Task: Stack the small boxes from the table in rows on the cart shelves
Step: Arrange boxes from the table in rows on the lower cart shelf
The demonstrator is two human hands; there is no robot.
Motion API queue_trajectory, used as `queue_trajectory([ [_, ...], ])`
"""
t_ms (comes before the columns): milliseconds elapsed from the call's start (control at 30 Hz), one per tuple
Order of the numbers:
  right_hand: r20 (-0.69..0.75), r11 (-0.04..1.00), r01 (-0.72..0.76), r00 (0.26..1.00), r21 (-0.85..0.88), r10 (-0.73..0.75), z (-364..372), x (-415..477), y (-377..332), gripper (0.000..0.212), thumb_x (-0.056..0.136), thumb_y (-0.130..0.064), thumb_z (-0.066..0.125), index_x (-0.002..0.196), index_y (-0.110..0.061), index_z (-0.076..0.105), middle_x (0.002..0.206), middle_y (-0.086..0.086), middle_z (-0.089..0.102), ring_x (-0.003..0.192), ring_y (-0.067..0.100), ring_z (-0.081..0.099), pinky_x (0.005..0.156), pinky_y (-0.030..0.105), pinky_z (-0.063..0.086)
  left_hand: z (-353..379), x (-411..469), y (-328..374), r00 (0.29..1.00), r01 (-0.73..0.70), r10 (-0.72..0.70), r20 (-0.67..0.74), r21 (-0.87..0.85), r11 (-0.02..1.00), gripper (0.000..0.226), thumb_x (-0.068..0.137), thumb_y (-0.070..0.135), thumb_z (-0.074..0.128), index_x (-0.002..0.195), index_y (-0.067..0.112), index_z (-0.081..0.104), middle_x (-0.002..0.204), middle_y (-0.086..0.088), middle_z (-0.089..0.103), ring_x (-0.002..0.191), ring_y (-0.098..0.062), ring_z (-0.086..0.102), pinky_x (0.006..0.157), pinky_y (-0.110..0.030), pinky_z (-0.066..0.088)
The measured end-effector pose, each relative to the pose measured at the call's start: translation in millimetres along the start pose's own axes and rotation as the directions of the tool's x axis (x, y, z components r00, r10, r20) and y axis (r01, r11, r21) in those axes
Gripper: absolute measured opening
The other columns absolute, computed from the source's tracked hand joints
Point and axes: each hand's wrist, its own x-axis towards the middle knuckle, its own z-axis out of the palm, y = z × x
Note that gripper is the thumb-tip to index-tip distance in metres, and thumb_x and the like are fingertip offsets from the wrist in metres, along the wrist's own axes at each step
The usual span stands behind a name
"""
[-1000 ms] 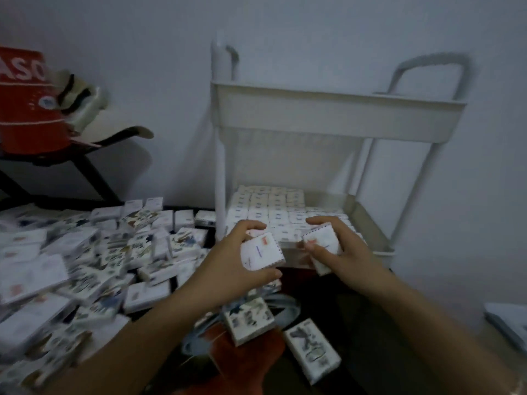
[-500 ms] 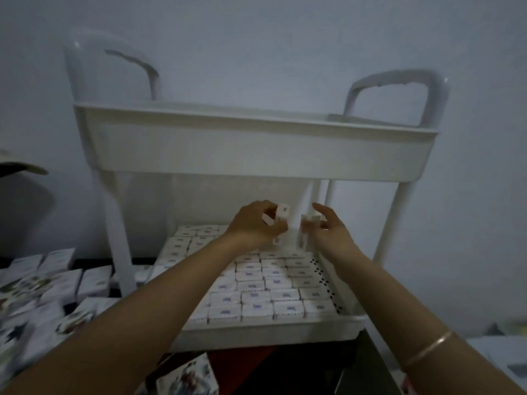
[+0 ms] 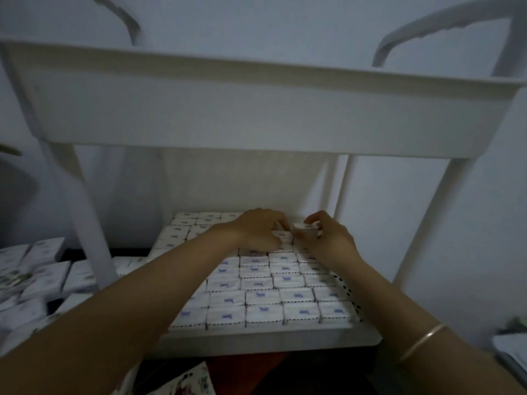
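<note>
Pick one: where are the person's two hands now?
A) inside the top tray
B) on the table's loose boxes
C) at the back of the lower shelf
C: left hand and right hand reach under the top tray to the far rows on the lower shelf, the right hand pinching a small box.

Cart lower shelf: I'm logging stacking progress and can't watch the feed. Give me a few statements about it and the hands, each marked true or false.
1. The lower shelf holds small boxes packed in tidy rows. True.
2. The right hand pinches a small box near the back of the shelf. True.
3. The left hand rests on the top tray. False: it reaches over the rows on the lower shelf, beside the right hand.
4. The right forearm is bare. False: it wears a thin bangle.
5. Loose boxes lie left of the cart. True.
</note>
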Motion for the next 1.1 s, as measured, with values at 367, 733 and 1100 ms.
queue_trajectory([
  [367, 0.081, 0.969, 0.056, 0.996, -0.242, -0.037, 2, -7, 11, 0.053, 0.099, -0.056, 0.022, 0.13, -0.022, 0.048, 0.12, 0.005, 0.06, 0.108, 0.023, 0.053, 0.085, 0.033, 0.04, -1, -24, 10, 0.997, 0.027, -0.016, -0.07, 0.165, 0.986, 0.051, 0.088, 0.033, 0.058, 0.138, 0.034, 0.047, 0.152, 0.004, 0.037, 0.143, -0.014, 0.026, 0.119, -0.032, 0.006],
  [733, 0.02, 0.848, 0.458, 0.882, -0.267, -0.47, -6, -86, -67, 0.032, 0.103, -0.024, 0.037, 0.12, -0.015, 0.062, 0.116, 0.005, 0.066, 0.103, 0.023, 0.059, 0.078, 0.021, 0.037, -5, -246, -5, 0.916, -0.133, 0.106, -0.387, -0.046, 0.99, 0.022, 0.087, 0.032, 0.064, 0.109, 0.031, 0.066, 0.105, 0.019, 0.062, 0.103, 0.002, 0.054, 0.096, -0.026, 0.039],
  [1100, 0.295, 0.662, 0.747, 0.646, -0.057, -0.704, 73, -201, -172, 0.02, 0.092, -0.016, 0.051, 0.102, -0.022, 0.067, 0.097, -0.006, 0.065, 0.087, 0.015, 0.06, 0.068, 0.025, 0.042, -18, -405, -53, 0.874, 0.24, -0.149, -0.463, 0.144, 0.96, 0.019, 0.089, 0.023, 0.061, 0.102, 0.034, 0.07, 0.09, 0.023, 0.061, 0.085, 0.004, 0.057, 0.072, -0.012, 0.043],
])
